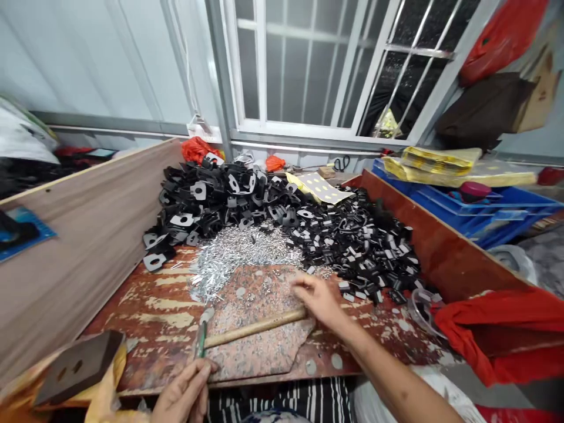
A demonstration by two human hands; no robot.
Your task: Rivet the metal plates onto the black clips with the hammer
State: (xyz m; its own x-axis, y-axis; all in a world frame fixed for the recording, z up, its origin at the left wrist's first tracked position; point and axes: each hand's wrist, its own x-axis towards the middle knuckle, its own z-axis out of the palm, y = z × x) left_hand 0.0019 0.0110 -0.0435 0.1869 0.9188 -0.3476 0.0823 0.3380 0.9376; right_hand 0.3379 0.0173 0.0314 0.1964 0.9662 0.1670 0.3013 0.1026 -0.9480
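One hammer (247, 332) with pale wooden handle (268, 324) and narrow green head (201, 341), seen over the speckled slab (255, 364). Pointing with head to the left, along a nearly sideways axis, rising slightly to the right. Near the head, left hand (187, 388), and at handle's end, right hand (318, 299), both with bent fingers; cannot tell whether clamped on anything.

The hammer (255, 328) lies across the near part of the stone slab (259, 363), its pale wooden handle slanting from the head at left to its end at right, slightly farther off. The head shows green on its near part. The slab is pinkish, speckled and irregular in outline, flat on the desk (154, 338). Beyond it spreads a heap of small shiny metal pins (247, 249), loose and jumbled.
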